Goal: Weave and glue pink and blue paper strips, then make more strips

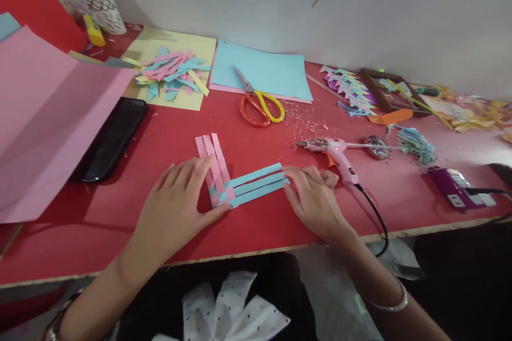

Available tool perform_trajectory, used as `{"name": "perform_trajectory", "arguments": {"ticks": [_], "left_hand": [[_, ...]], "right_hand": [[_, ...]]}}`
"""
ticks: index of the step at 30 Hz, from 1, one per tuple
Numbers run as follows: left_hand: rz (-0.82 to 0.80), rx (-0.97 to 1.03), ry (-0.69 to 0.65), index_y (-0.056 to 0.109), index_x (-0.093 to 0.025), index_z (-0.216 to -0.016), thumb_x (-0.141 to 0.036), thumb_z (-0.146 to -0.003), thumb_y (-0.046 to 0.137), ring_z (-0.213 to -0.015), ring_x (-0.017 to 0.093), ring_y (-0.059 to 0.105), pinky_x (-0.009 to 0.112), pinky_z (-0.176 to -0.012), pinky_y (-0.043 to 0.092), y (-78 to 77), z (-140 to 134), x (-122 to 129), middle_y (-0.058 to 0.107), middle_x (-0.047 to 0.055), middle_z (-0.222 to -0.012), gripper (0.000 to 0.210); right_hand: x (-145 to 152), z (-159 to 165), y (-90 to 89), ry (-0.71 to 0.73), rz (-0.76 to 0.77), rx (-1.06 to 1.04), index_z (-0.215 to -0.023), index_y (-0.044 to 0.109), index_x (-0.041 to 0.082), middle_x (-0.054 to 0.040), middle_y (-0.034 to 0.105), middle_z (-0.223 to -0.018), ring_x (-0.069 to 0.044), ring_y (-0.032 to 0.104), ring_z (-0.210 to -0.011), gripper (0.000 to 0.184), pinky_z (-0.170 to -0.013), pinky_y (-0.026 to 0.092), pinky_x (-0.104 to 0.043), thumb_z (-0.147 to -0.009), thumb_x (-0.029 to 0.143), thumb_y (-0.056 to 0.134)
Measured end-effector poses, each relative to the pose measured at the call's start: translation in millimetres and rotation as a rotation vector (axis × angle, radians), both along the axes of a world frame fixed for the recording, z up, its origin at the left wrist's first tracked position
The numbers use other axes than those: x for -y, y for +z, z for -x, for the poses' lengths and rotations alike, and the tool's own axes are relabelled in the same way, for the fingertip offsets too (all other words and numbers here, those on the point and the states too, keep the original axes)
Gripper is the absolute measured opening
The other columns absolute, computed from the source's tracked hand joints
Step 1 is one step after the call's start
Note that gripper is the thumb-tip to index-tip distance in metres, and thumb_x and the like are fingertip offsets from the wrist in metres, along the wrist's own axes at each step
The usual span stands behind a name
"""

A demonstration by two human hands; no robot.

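Note:
Pink paper strips (216, 162) and blue paper strips (260, 185) are interlaced into a small checkered corner on the red table. The pink ends point away from me, and the blue ends reach to the right. My left hand (176, 208) steadies the woven corner, its index finger on the pink strips and its thumb along the lower edge. At the tips of the blue strips, my right hand (314, 197) pinches with thumb and index finger. Its other fingers are curled and partly hidden.
Beyond the weave lie scissors (256, 98), blue paper sheets (260, 69) and a pile of cut strips (174, 72). A pink glue gun (332, 154) with a black cord is right. Large pink paper (48, 122) overlaps a black phone (114, 141). A purple power socket (456, 187) sits far right.

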State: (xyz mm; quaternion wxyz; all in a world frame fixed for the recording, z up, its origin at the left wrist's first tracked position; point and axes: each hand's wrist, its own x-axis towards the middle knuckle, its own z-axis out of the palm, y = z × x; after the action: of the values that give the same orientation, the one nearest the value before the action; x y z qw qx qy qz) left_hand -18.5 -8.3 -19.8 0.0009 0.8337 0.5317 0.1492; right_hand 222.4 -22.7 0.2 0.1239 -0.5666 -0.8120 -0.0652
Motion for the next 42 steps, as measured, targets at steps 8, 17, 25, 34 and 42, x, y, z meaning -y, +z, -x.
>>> {"name": "perform_trajectory", "arguments": {"ticks": [8, 17, 25, 34, 42], "left_hand": [[-0.002, 0.0, -0.025, 0.036, -0.012, -0.124, -0.052, -0.081, 0.04, -0.104, 0.032, 0.051, 0.044, -0.086, 0.041, 0.3, -1, -1, 0.054, 0.017, -0.115, 0.059], [0.018, -0.007, -0.02, 0.035, -0.013, -0.125, -0.053, -0.082, 0.036, -0.107, 0.032, 0.05, 0.045, -0.084, 0.043, 1.0, -1, 0, 0.054, 0.017, -0.115, 0.058], [0.019, 0.026, -0.045, 0.035, -0.014, -0.124, -0.051, -0.082, 0.039, -0.105, 0.032, 0.051, 0.045, -0.083, 0.043, -0.8, 3, -1, 0.053, 0.017, -0.115, 0.057], [0.109, 0.278, -0.224, 0.055, -0.019, -0.105, -0.037, -0.08, 0.042, -0.068, 0.017, 0.057, 0.029, -0.06, 0.047, 21.7, -16, 6, 0.058, 0.004, -0.08, 0.033], [0.24, 0.363, -0.168, 0.061, -0.021, -0.077, -0.031, -0.083, 0.034, -0.052, 0.014, 0.057, 0.024, -0.05, 0.044, 24.0, -26, 11, 0.065, 0.001, -0.063, 0.03]], "right_hand": [[3, 7, -1.7, -0.014, 0.049, -0.129, -0.1, 0.053, 0.016, -0.0105, 0.063, -0.096, -0.023, 0.054, -0.087, 0.03, -0.074, 0.037, -0.035, -0.085, 0.04, 0.043], [9, 38, -9.0, -0.207, 0.053, -0.325, -0.108, 0.051, 0.015, -0.0106, 0.061, -0.095, -0.024, 0.054, -0.091, 0.028, -0.077, 0.041, -0.037, -0.082, 0.018, 0.043], [13, 16, 12.9, -0.026, 0.282, -0.615, -0.103, 0.053, 0.022, -0.0052, 0.062, -0.106, -0.019, 0.057, -0.098, 0.023, -0.083, 0.042, -0.034, -0.08, 0.026, 0.052], [7, 48, 25.9, 0.125, 0.245, -0.883, -0.089, 0.057, 0.021, -0.0008, 0.064, -0.087, -0.011, 0.059, -0.08, 0.013, -0.074, 0.046, -0.023, -0.084, 0.019, 0.044], [4, 25, 35.1, 0.156, 0.254, -0.732, -0.106, 0.052, 0.023, -0.0027, 0.062, -0.088, -0.014, 0.059, -0.081, 0.024, -0.076, 0.047, -0.029, -0.084, 0.027, 0.045]]}}
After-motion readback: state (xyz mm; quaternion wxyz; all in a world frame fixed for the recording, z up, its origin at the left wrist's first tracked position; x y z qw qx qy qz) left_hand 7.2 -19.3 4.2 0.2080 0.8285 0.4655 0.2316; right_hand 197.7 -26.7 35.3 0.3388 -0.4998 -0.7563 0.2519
